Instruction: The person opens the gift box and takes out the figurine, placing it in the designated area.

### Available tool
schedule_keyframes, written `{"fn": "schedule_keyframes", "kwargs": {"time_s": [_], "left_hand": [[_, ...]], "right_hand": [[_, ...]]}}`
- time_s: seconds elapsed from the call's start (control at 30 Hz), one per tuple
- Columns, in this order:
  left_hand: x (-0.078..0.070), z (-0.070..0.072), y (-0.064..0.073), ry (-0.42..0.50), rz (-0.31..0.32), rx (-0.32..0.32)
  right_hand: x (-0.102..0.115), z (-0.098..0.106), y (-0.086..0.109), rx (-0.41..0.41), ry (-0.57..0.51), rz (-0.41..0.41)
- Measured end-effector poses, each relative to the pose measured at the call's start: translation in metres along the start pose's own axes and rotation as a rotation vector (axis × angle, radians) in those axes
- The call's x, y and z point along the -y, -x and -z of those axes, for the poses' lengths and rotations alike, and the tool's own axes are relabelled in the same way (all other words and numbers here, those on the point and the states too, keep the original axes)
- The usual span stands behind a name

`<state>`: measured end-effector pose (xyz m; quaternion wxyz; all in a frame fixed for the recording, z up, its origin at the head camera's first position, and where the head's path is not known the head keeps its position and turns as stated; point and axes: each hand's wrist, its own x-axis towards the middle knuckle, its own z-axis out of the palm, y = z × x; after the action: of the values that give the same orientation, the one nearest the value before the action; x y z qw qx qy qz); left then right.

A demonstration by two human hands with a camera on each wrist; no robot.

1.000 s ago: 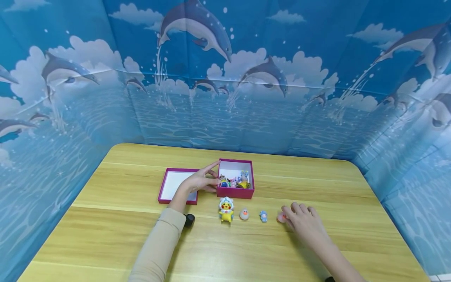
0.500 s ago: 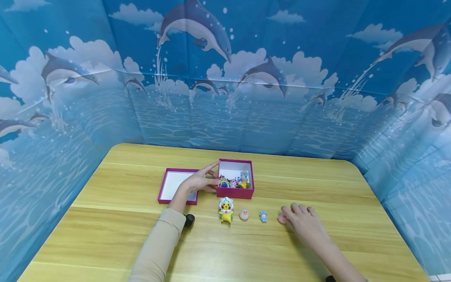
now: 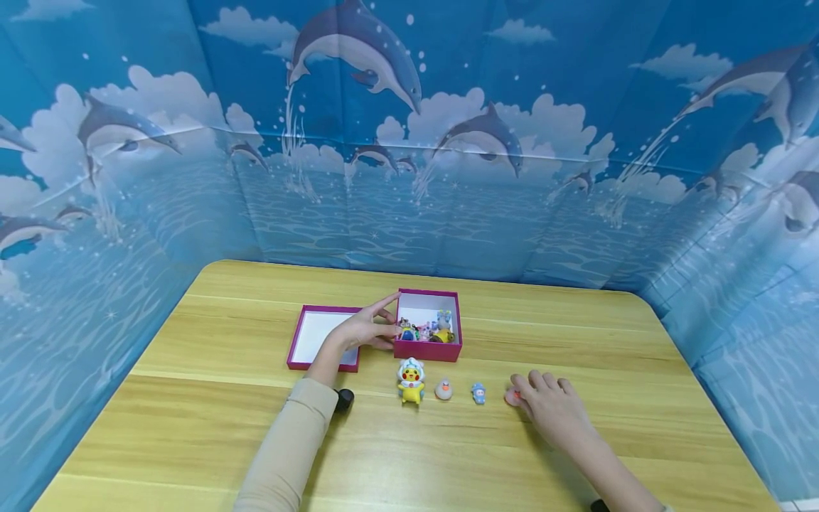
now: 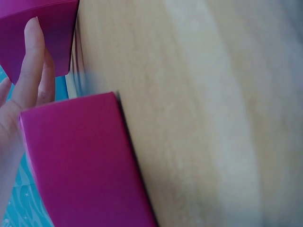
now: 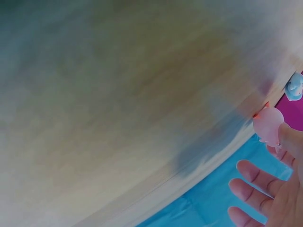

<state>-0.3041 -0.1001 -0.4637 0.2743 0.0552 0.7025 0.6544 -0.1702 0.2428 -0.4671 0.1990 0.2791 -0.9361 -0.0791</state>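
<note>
My left hand [image 3: 358, 331] rests against the left side of an uncovered magenta box [image 3: 427, 350], its fingers extended along the wall; the left wrist view shows a fingertip on the magenta side [image 4: 57, 42]. Several small toy figures [image 3: 441, 333] lie inside the box. On the right, my right hand [image 3: 558, 411] pinches a round pink toy duck [image 5: 269, 125] with orange bits between thumb and forefinger, low over the table. Its other fingers are spread. To the left of it stand a small blue figure [image 3: 478, 393], a pale duck [image 3: 443, 390] and a yellow Pikachu figure [image 3: 411, 384] in a white hood.
The magenta lid [image 3: 313, 338] lies white inside up, left of the box and partly under my left forearm in the head view. The wooden table [image 3: 409, 455] ends at a dolphin-print curtain [image 3: 448, 227] behind it. A black device [image 3: 344, 400] sits at the left wrist.
</note>
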Motion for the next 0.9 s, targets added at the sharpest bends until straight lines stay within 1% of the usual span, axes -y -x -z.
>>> {"fn": "schedule_keyframes", "kwargs": {"time_s": [0.27, 0.37, 0.47, 0.6, 0.67, 0.8, 0.9], "left_hand": [[0.000, 0.000, 0.000, -0.006, 0.000, 0.003], [0.000, 0.000, 0.001, -0.006, -0.001, 0.008], [0.000, 0.001, 0.001, -0.002, -0.003, 0.014], [-0.002, 0.001, 0.001, 0.004, -0.002, 0.016], [-0.002, 0.000, 0.001, 0.006, 0.004, 0.015], [-0.003, -0.001, 0.001, 0.002, 0.015, 0.009], [-0.003, -0.001, 0.002, -0.005, 0.017, 0.005]], "right_hand": [[0.000, 0.001, -0.001, 0.086, -0.015, -0.049], [-0.001, 0.005, -0.007, 0.088, -0.050, -0.070], [-0.001, 0.011, -0.018, 0.074, -0.091, -0.087], [0.002, 0.021, -0.036, 0.058, -0.106, -0.104], [0.005, 0.026, -0.045, 0.067, -0.107, -0.120], [0.015, 0.037, -0.064, 0.123, -0.142, -0.159], [0.022, 0.042, -0.077, 0.149, -0.161, -0.168]]}}
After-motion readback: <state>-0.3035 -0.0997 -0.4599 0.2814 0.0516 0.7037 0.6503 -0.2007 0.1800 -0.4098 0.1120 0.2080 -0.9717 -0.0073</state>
